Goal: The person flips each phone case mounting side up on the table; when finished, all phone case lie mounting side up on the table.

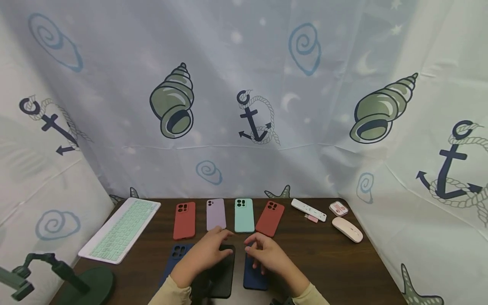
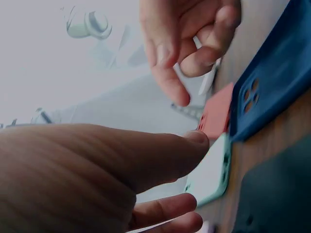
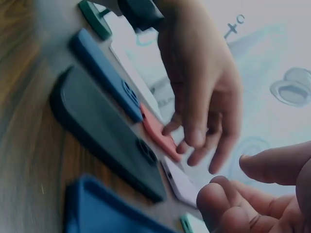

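Observation:
My left hand (image 1: pixel 206 254) hovers over a black phone case (image 1: pixel 224 275), its fingers relaxed and holding nothing. Beside it my right hand (image 1: pixel 268 256) is above a dark blue phone case (image 1: pixel 253 273), fingers loosely bent, with nothing gripped. The left wrist view shows a gap between that blue case (image 2: pixel 277 73) and the right hand (image 2: pixel 194 39). Another dark blue case (image 1: pixel 178 252) lies partly behind my left forearm. In the right wrist view the black case (image 3: pixel 107 131) lies flat below the left hand (image 3: pixel 209 92).
Along the back lie a red case (image 1: pixel 184 220), a lilac case (image 1: pixel 216 214), a mint case (image 1: pixel 244 216) and a second red case (image 1: pixel 270 218). A keyboard (image 1: pixel 122 231) and green lamp (image 1: pixel 85 288) stand left. A power strip (image 1: pixel 309 209) and mouse (image 1: pixel 347 229) lie right.

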`<act>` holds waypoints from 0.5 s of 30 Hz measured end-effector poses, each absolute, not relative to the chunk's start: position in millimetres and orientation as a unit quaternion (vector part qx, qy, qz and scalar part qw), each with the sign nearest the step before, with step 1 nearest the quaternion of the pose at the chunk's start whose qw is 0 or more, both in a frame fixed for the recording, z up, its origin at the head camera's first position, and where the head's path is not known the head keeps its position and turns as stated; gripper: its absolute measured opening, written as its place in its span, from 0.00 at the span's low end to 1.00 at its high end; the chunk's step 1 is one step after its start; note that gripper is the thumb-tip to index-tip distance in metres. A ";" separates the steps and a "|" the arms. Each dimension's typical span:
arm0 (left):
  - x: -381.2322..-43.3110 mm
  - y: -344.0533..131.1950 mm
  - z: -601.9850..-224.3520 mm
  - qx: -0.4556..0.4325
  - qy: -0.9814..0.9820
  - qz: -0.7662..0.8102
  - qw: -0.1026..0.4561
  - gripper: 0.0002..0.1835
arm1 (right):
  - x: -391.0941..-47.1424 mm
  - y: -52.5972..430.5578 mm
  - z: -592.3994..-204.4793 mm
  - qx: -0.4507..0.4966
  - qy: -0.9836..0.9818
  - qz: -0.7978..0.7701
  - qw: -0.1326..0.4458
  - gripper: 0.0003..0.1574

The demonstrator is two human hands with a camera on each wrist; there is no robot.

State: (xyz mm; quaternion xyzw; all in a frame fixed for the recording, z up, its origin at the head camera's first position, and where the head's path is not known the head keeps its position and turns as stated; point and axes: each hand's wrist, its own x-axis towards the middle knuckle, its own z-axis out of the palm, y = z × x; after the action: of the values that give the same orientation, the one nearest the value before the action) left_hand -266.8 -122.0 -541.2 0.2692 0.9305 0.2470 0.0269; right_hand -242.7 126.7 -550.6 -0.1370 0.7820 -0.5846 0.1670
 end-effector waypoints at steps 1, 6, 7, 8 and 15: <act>-267.8 -125.5 -540.0 0.262 0.933 0.246 0.025 0.25 | -242.4 121.2 -550.5 -0.136 0.782 -0.583 0.172 0.17; -272.2 -139.5 -536.6 0.236 0.938 0.250 0.041 0.28 | -244.0 102.2 -556.4 -0.119 0.785 -0.582 0.174 0.21; -272.6 -141.7 -536.2 0.233 0.938 0.251 0.047 0.28 | -244.3 99.8 -558.9 -0.114 0.784 -0.585 0.176 0.22; -272.9 -143.7 -536.3 0.231 0.938 0.251 0.056 0.29 | -244.3 97.8 -561.6 -0.109 0.781 -0.588 0.178 0.22; -272.1 -153.4 -537.6 0.208 0.940 0.252 0.095 0.30 | -245.6 91.0 -578.5 -0.100 0.765 -0.611 0.180 0.25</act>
State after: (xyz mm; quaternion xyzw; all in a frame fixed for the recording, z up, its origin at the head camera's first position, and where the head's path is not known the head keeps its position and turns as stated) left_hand -272.1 -153.4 -537.6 0.2081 0.9403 0.2521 0.0948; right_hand -245.6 91.0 -578.5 -0.1001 0.7649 -0.6105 0.1796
